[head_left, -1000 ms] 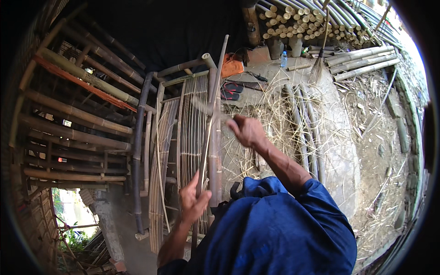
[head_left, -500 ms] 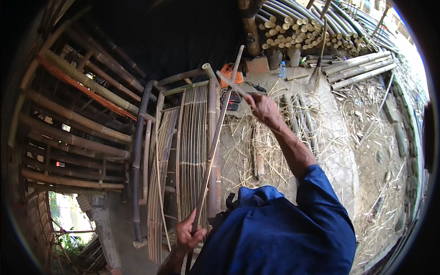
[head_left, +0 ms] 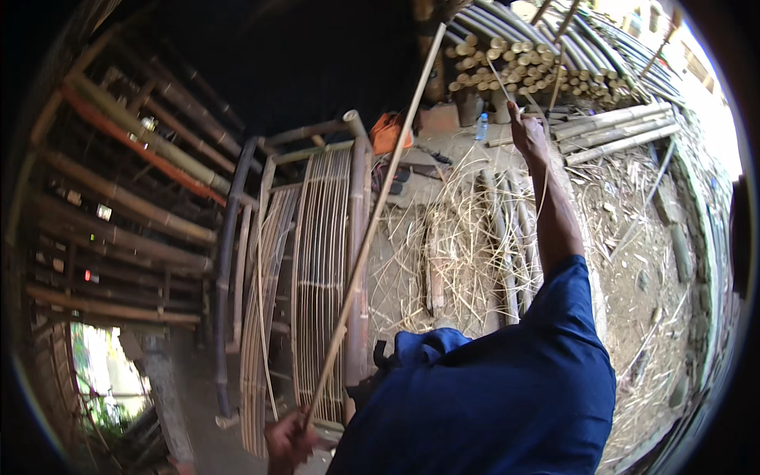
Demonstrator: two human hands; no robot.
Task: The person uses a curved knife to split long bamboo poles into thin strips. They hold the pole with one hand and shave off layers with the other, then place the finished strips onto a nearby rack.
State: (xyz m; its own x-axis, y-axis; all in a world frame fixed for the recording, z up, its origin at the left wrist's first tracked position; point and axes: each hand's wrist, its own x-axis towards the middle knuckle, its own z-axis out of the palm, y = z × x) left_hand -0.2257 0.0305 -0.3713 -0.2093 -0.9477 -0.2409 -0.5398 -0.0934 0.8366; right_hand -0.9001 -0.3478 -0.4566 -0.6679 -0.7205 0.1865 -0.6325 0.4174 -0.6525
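1. A worker in a blue shirt (head_left: pixel 491 396) holds a long bamboo strip (head_left: pixel 372 226) aslant, its near end in the left hand (head_left: pixel 289 439). The fingers look wrapped around that end, though blur hides their exact set.

2. The strip runs up across the view from that hand, passing over a slatted bamboo bench (head_left: pixel 321 277); whether the two touch cannot be told.

3. To the right, pale shavings (head_left: pixel 467 237) litter the ground around bamboo poles (head_left: pixel 495 210).

4. Farther out, the right hand (head_left: pixel 529 131), arm outstretched, is closed on a knife (head_left: pixel 499 79), its handle mostly hidden by the fist and its blade pointing away, well apart from the strip.

5. The step in hand appears to be shaving the strip, with the blade at the far reach of a stroke. Another pass would call for bringing the edge back to the strip while the left hand keeps it steady.

6. Beyond lie an orange bag (head_left: pixel 388 133) and a blue bottle (head_left: pixel 481 128); at the back, cut bamboo (head_left: pixel 514 63) is stacked with its round ends showing.
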